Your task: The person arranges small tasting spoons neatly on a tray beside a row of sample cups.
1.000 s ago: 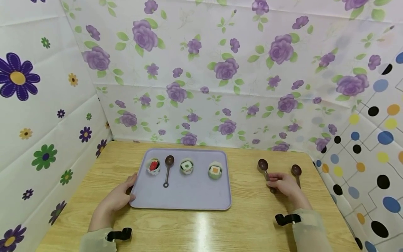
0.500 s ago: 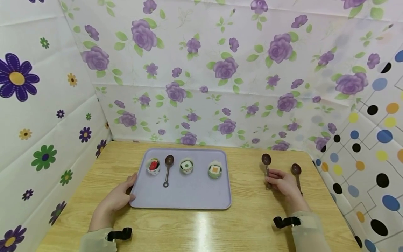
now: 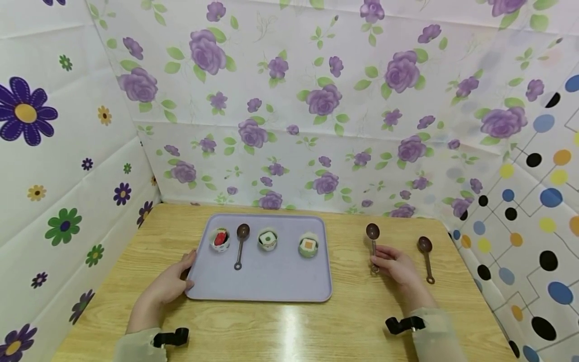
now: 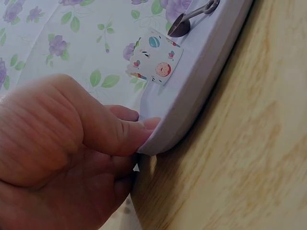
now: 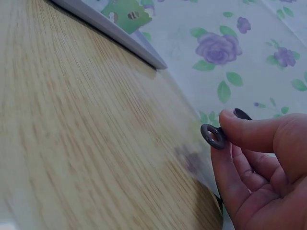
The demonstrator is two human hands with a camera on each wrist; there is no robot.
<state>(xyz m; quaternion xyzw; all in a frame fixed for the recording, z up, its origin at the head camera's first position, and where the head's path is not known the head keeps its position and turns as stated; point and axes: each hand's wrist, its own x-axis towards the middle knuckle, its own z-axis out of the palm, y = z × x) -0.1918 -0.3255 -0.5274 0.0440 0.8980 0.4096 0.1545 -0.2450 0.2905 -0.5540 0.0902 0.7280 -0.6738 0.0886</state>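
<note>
My right hand point(image 3: 398, 271) pinches a brown spoon point(image 3: 373, 232) by its handle, to the right of the tray, with the bowl pointing away from me. In the right wrist view the ringed handle end point(image 5: 206, 132) sticks out between thumb and forefinger, raised above the tabletop. At the left edge of the lilac tray point(image 3: 280, 284), my left hand point(image 3: 167, 284) grips the rim. The left wrist view shows the thumb over the tray rim point(image 4: 192, 98) and fingers beneath it. On the tray lie another brown spoon point(image 3: 240, 249) and three small paper cups with food-like pieces.
A third brown spoon point(image 3: 426, 256) lies on the wooden table point(image 3: 353, 322) at the right. The cups hold a red piece point(image 3: 220, 237), a white-and-green piece point(image 3: 268, 238) and a white piece with an orange square point(image 3: 309, 245). Patterned cloth point(image 3: 289, 125) hangs behind and at both sides.
My right hand has lifted the spoon, turned it more upright and carried it left, away from the spoon at the far right. The left hand stays on the tray rim.
</note>
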